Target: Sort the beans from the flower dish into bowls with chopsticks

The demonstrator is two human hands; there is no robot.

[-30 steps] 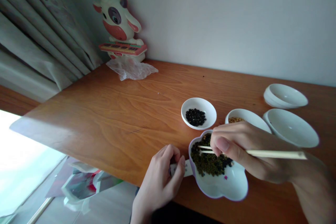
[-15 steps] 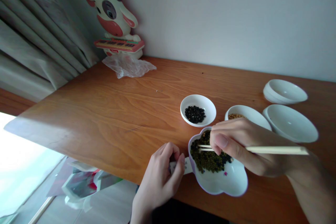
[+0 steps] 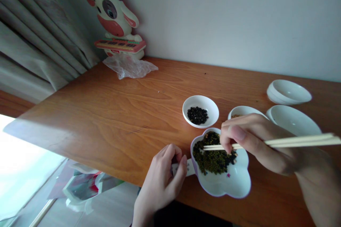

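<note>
My right hand (image 3: pixel 255 142) is closed on a pair of pale chopsticks (image 3: pixel 298 141), whose tips are among the beans in a flower-shaped bowl (image 3: pixel 237 181). Green and dark beans (image 3: pixel 213 159) fill that bowl's left part. To its left, my left hand (image 3: pixel 165 173) has curled fingers round a white label (image 3: pixel 190 167) that touches the bowl's edge. Behind the bowl stands a white bowl (image 3: pixel 213 110) holding black beans (image 3: pixel 197 115). Another white bowl (image 3: pixel 247 109) with tan beans (image 3: pixel 236 116) is partly hidden behind my right hand.
Two more white bowls (image 3: pixel 293 122) (image 3: pixel 290 92) stand at the right on the wooden table (image 3: pixel 119 113). A cow toy with a keyboard (image 3: pixel 117 21) and a crumpled plastic bag (image 3: pixel 130 66) are at the back left. Below the table's left edge is a bag-lined bin (image 3: pixel 82 188).
My right hand has shifted slightly right and up. The chopsticks' back ends have risen and reach further right, and their tips have drawn closer together. My left hand has stayed in place.
</note>
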